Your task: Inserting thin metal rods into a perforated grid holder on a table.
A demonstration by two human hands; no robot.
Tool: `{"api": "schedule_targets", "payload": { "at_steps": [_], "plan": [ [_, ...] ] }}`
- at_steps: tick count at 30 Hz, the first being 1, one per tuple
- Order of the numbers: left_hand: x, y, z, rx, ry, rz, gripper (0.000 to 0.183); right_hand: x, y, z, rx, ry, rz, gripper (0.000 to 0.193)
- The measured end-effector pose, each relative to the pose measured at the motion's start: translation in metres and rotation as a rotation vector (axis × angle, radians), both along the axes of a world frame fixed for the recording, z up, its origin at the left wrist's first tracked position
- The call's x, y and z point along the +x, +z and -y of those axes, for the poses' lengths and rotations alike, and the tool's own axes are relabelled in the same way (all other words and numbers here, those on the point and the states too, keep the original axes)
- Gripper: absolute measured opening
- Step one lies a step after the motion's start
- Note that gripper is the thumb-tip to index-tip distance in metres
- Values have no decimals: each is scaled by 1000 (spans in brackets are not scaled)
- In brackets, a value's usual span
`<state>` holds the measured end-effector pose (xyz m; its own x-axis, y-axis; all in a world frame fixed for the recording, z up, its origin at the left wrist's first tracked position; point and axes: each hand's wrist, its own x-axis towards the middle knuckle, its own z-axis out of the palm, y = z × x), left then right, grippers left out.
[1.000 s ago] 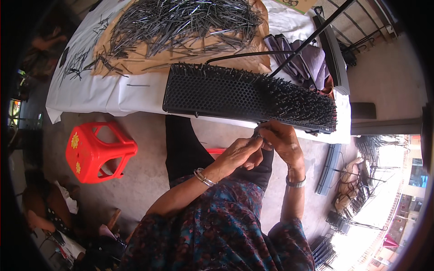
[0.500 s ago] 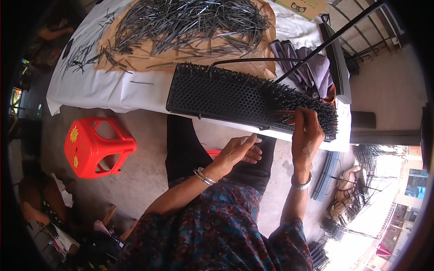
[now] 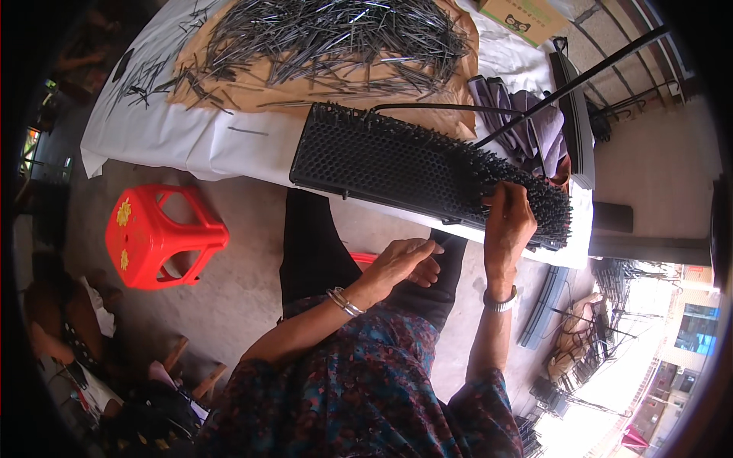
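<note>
A long black block (image 3: 382, 164), its face full of small round holes, lies slanted across the table's near edge. Dense short black bristles (image 3: 551, 206) crowd its right end and run along its far edge. At the border between bare holes and bristles, my right hand (image 3: 510, 225) has its thumb and fingers pinched together on the face. Whatever is between those fingertips is too small and hidden to name. My left hand (image 3: 401, 269) hovers over my lap, below the block, its thumb stretched out and its fingers loosely bent, with nothing visible in it.
Loose thin black strips (image 3: 336, 46) are heaped on brown paper (image 3: 267, 95) on the white-covered table (image 3: 191, 149). A thin black rod (image 3: 584, 80) slants above the block, beside grey-purple cloth (image 3: 527, 126) and a carton (image 3: 527, 19). A red stool (image 3: 156, 237) stands left. Another person sits lower left.
My right hand has shifted slightly left along the block, its fingertips still at the bristle border. My left hand stays almost in place, slightly lower. The whole view has shifted a little.
</note>
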<state>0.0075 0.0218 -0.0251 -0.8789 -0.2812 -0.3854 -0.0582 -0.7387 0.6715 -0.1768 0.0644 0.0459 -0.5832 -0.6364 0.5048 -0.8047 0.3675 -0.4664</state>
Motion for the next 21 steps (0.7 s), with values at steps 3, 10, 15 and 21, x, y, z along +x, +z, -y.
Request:
{"api": "schedule_targets", "payload": {
  "at_steps": [3, 10, 15, 21],
  "plan": [
    [2, 1, -1, 2, 0, -10, 47, -2, -7, 4, 9, 30, 40, 6],
    [7, -1, -2, 8, 44, -8, 44, -6, -12, 10, 70, 52, 14, 7],
    [7, -1, -8, 22, 73, -56, 40, -5, -14, 14, 50, 122, -156, 6],
    [12, -12, -15, 69, 150, -68, 38, -10, -21, 6, 144, 42, -253, 15]
  ]
}}
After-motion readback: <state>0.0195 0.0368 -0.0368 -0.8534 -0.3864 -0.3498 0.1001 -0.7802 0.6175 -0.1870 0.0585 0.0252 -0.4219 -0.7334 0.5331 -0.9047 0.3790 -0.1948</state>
